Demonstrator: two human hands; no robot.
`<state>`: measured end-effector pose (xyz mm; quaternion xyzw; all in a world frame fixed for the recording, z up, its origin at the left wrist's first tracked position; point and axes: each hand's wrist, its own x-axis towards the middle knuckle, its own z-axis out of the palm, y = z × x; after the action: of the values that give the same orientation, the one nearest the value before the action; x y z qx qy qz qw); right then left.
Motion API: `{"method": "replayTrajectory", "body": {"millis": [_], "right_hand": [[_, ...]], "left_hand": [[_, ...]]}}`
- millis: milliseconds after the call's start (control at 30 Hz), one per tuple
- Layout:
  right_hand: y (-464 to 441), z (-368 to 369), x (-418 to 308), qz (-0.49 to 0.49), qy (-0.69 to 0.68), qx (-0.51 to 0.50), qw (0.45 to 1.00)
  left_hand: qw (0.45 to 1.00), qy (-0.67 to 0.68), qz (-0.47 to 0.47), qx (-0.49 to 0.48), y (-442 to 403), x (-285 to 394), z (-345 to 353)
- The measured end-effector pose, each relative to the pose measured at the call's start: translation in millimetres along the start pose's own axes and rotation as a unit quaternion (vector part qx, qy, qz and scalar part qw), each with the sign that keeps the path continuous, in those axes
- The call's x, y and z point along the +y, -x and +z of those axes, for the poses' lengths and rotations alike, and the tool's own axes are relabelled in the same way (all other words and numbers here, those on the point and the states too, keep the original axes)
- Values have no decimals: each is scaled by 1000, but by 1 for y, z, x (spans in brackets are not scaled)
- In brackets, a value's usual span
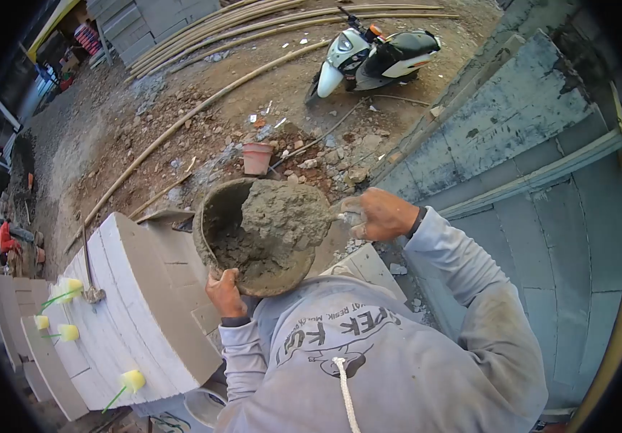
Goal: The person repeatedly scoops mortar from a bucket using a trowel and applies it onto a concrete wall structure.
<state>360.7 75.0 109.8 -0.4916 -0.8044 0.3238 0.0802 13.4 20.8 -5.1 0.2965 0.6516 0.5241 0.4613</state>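
From where I stand, the largest thing is the grey block wall (534, 238), which rises at the right side. At the left there is a stack of pale blocks (134, 310), with straight faces and thin joints. Beyond, on the stony ground (203, 83), lie long poles (188, 42), and a white and black motorbike (376, 58) stands near their ends.

In front of the person, who wears a grey sweatshirt (397, 368), there is a round bucket (205, 231), tilted, its mouth turned upward. Wet mortar (235, 249) covers part of the inside. Over the right part of this opening sits a thick grey lump (285, 209) of the same material.

The left hand (226, 292) has its grip closed on the near rim of the bucket. The right hand (383, 214) has its grip clenched around the pale handle (342, 216) of a tool, which reaches to the lump; its blade is hidden under the mortar.

Just past the bucket is a small red pail (257, 157). On the blocks rest a hammer-like tool (93, 294) and, smallest, four yellow cups (133, 380) with green straws.
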Motion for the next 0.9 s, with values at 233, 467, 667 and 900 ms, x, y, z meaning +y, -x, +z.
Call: {"method": "replayTrajectory", "body": {"millis": [233, 467, 667, 900], "right_hand": [[98, -150, 11, 18, 16, 105, 994], [267, -368, 25, 316, -108, 339, 880], [294, -426, 65, 429, -116, 489, 751], [282, -413, 79, 392, -30, 499, 772]], "left_hand": [[1000, 21, 12, -14, -28, -26, -4], [991, 7, -92, 94, -60, -88, -24], [977, -198, -62, 41, -50, -83, -59], [982, -52, -129, 129, -36, -37, -39]]}}
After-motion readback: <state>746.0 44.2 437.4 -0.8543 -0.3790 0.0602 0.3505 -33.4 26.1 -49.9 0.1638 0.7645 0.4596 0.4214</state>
